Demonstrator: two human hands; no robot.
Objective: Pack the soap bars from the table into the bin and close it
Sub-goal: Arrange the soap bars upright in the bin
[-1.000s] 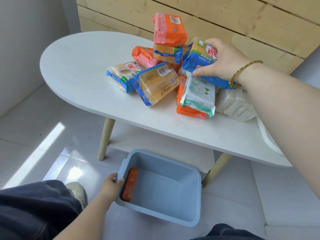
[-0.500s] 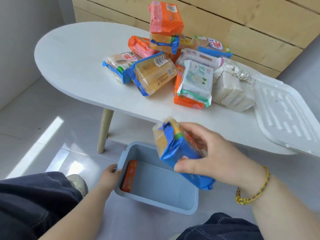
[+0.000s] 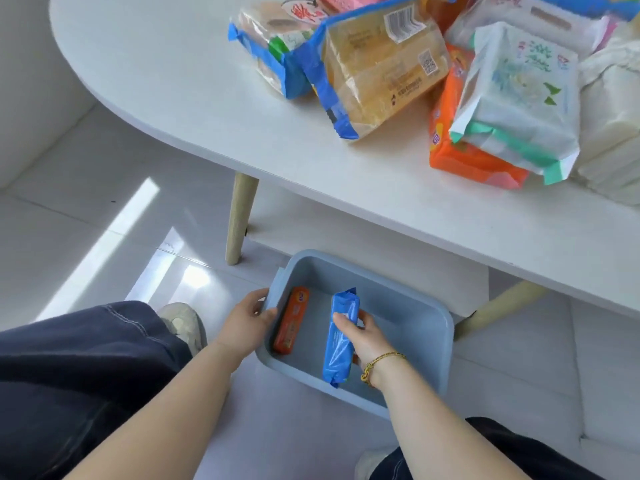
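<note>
Gripping the blue soap pack (image 3: 340,337) on edge inside the grey-blue bin (image 3: 434,336), my right hand (image 3: 365,336) has its fingers curled shut around the wrapper, wrist angled down from above. My left hand (image 3: 246,323) clamps the bin's near-left rim, thumb hooked inside beside the orange bar (image 3: 291,320). More soap packs (image 3: 384,67) sit piled on the white table (image 3: 173,81).
</note>
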